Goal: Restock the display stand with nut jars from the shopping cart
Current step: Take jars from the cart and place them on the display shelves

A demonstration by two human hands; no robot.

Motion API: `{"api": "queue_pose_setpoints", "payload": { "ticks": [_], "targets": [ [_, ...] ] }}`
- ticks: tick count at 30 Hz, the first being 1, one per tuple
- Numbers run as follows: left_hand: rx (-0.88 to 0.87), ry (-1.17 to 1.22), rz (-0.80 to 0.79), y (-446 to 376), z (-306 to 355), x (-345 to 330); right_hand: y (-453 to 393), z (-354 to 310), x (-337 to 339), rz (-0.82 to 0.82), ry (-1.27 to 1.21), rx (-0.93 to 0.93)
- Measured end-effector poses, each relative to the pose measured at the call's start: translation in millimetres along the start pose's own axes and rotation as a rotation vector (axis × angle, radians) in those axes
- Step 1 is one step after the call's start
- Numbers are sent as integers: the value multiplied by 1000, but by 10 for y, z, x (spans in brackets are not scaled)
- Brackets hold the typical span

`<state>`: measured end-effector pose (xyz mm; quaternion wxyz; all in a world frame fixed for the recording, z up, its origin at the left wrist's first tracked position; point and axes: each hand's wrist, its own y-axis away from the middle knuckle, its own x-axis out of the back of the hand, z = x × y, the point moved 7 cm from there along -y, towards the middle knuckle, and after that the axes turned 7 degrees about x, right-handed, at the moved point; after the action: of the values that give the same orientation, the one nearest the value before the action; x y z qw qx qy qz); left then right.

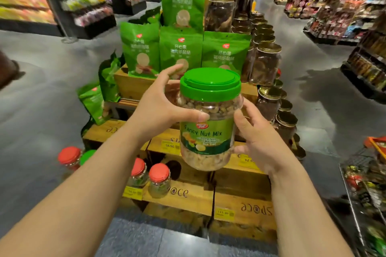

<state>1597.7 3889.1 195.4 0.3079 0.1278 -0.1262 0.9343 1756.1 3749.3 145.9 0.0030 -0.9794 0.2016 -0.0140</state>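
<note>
Nearest the camera, two bare forearms reach forward and meet around a clear jar (208,123) with a green lid and a "Fancy Nut Mix" label. The left hand (160,108) wraps the jar's upper left side, thumb across the front just under the nut line, fingers curled behind the shoulder. The right hand (257,137) clasps the right side lower down, thumb on the label's edge. Both hands are closed on the jar, which hangs in the air, not resting on anything.

The jar's long axis stands close to upright, lid leaning slightly away from the person. It is held above and in front of the wooden display stand (181,196), over its middle step.

Below, toward the stand's near left edge, three red-lidded jars (159,179) stand in a loose row. The bare wood to their right looks like the likely landing spot: a lowering move, base first.

Farther back, green pouches (180,52) fill the upper tiers, gold-lidded jars (266,64) line the right edge, and the wire shopping cart (363,190) sits at far right.
</note>
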Motion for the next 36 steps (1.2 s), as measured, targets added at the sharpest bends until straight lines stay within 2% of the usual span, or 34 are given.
{"api": "queue_pose_setpoints", "payload": {
  "ticks": [7,11,24,31,36],
  "targets": [
    [-2,8,49,83,-227,178,-117,109,-234,13,31,-16],
    [-18,17,27,40,-410,326,-167,214,-429,27,32,-19],
    [-67,163,-276,-322,-1352,950,-264,791,-1434,340,-1,-67],
    [-18,100,-341,-345,-1900,597,-326,1252,-1321,435,-2,-150],
    [33,125,-354,-402,-2370,175,-425,1680,-1093,416,14,-210]
  ]
}}
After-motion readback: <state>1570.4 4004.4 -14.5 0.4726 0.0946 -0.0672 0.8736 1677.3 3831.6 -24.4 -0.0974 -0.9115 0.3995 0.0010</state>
